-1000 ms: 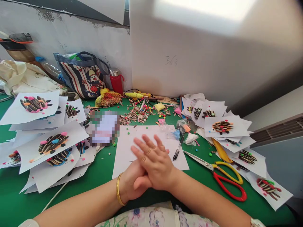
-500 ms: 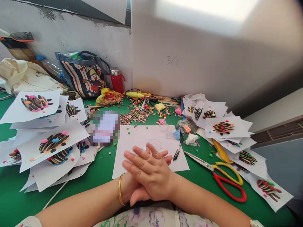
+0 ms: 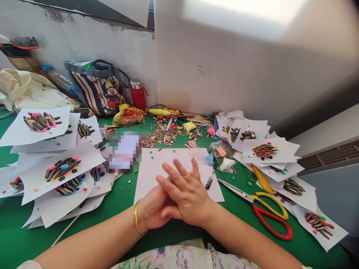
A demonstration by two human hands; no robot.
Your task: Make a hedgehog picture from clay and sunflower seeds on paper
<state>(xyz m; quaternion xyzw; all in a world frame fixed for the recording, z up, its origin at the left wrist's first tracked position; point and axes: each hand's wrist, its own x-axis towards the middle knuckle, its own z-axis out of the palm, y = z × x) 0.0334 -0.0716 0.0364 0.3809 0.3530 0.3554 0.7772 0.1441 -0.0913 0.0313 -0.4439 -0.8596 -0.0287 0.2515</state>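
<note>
While our right hand [image 3: 186, 198] lies on our left hand [image 3: 153, 209], our 2 grips hold nothing, and the white paper sheet [image 3: 151, 168] lies right under our fingers.

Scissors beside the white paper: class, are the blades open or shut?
Shut: the two blades of the scissors lie closed together, tapering to one narrow point.

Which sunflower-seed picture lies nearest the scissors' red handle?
The sunflower-seed picture at bottom right, with red and green clay, just past the scissors; the others lie farther off.
</note>
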